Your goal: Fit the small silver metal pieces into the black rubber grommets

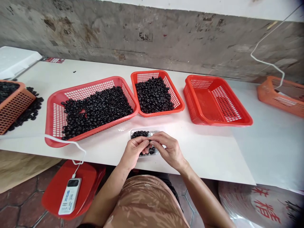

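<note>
My left hand (133, 151) and my right hand (170, 149) meet at the fingertips over a small clear plastic tray (131, 136). Both are closed in a pinch around a small black part (149, 143), mostly covered by the fingers. In the tray lie black ring-like parts (139, 134) on the left and front. Tiny silvery pieces (155, 132) show at its back right; my hands hide much of the middle.
Two red baskets, a wide one (55, 95) and a smaller one (181, 106), hold heaps of black parts. Stacked red baskets (204, 107) stand right. An orange basket (14, 109) sits far left. A white power bank (70, 196) with a cable (64, 140) lies on a red stool (52, 194).
</note>
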`<state>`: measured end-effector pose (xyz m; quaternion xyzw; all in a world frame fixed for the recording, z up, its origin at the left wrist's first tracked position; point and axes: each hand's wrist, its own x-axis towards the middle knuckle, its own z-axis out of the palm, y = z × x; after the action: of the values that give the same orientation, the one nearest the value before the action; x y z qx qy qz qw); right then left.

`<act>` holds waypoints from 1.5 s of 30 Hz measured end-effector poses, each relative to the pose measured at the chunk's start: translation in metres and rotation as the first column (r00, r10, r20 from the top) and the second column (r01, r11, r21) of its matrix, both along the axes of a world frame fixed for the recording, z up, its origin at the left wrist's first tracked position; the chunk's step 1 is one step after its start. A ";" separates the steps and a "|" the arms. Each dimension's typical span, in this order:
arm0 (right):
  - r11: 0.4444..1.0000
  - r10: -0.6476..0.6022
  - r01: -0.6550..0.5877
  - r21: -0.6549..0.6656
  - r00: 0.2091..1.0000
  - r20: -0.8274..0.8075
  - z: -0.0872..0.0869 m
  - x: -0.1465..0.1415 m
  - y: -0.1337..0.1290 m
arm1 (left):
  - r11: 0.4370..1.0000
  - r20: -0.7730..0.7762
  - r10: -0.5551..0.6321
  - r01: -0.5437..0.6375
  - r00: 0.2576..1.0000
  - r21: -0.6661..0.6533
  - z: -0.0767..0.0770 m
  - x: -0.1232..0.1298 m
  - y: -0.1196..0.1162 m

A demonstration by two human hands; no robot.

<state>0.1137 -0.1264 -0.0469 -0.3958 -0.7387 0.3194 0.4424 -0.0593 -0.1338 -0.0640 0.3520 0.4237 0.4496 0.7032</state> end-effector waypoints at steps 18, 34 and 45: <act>0.975 -0.100 0.064 -0.212 0.982 -0.162 -0.011 0.000 -0.002 | 0.999 0.068 0.031 -0.030 0.997 -0.011 0.010 0.003 -0.003; 0.979 -0.194 0.197 0.046 0.979 -0.057 -0.009 -0.008 -0.011 | 0.991 0.113 0.120 -0.111 0.986 -0.079 0.013 0.010 -0.005; 0.823 -0.329 0.102 0.559 0.887 0.322 -0.016 -0.003 -0.009 | 0.983 0.141 0.167 -0.153 0.976 -0.103 0.013 0.011 -0.005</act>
<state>0.1111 -0.1355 -0.0628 -0.3990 -0.8218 -0.0383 0.4049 -0.0480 -0.1389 -0.0511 0.2496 0.4169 0.5100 0.7098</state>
